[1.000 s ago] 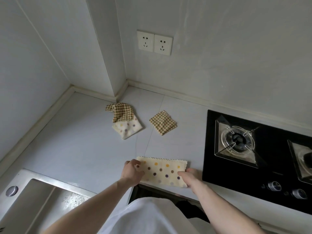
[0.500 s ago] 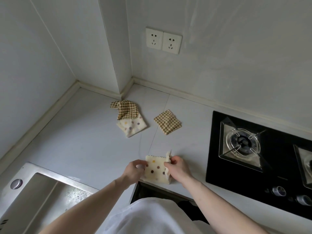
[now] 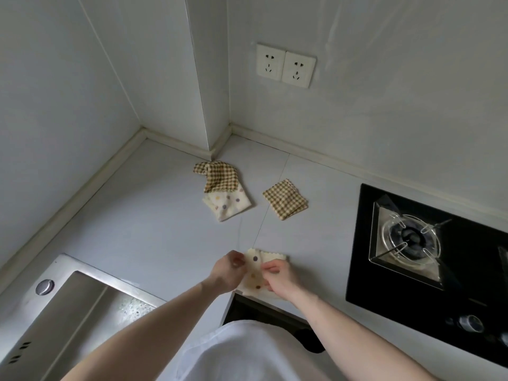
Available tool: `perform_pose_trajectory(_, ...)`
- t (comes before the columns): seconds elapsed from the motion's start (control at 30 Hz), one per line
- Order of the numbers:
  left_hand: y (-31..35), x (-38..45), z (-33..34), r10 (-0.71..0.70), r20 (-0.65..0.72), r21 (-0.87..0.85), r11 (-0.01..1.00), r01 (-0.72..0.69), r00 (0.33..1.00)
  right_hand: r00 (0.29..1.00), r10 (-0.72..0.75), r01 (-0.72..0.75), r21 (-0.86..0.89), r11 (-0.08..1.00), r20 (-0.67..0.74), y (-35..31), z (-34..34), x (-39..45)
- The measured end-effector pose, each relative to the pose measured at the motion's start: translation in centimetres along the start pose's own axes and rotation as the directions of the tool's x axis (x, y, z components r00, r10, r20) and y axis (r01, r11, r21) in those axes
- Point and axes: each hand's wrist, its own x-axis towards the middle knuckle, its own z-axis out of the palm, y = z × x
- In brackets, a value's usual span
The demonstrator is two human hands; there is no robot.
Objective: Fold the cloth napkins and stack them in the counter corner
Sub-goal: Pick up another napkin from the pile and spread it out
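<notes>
Both hands, left and right, pinching the dotted napkin: light, limp, likely best gripped at corners.

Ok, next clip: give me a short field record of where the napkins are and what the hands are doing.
in hands: cream polka-dot cloth napkin, at the counter's front edge
left hand: pinching the napkin's left side
right hand: pinching its middle
folded: brown checked cloth square, lying alone
loose pile: brown checked cloth over another polka-dot cloth, near the wall corner
counter: pale grey countertop
right side: black gas hob
left side: steel sink
</notes>
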Motion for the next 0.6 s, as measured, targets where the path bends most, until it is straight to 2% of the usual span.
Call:
perform_pose_trajectory(0.1,1.6,0.9,0.3,0.09,-0.017,0.201,0.976,-0.085,0.996,0.992,-0.028,0.024,-0.036,0.999,-0.124,1.1,-1.5,-0.9)
perform_pose_trajectory(0.17,2.9,1.3,0.9,0.135,0.025,0.3,0.944,-0.136,0.991,0.982,-0.025,0.013,-0.063,0.998,-0.187,1.6,-2.4,-1.2)
perform_pose_trajectory(0.3,3.5,1.9,2.1,0.117,0.059,0.534,0.835,-0.131,0.991,0.983,0.005,-0.023,-0.092,0.995,-0.186,2.6,-3.3,-1.0)
perform_pose_trajectory(0.43,3.9,2.5,1.9,0.056,0.074,0.585,0.806,-0.089,0.996,0.991,0.025,-0.031,-0.041,0.999,-0.133,2.2,-3.7,-0.3)
perform_pose_trajectory(0.5,4.1,2.6,1.8,0.079,0.109,0.593,0.795,-0.128,0.991,0.994,0.032,-0.036,-0.029,0.999,-0.107,1.8,-3.7,-0.1)
perform_pose_trajectory(0.6,4.1,2.5,1.6,0.131,0.105,0.53,0.832,-0.167,0.986,0.994,0.026,-0.029,-0.029,0.999,-0.104,1.5,-3.6,0.2)
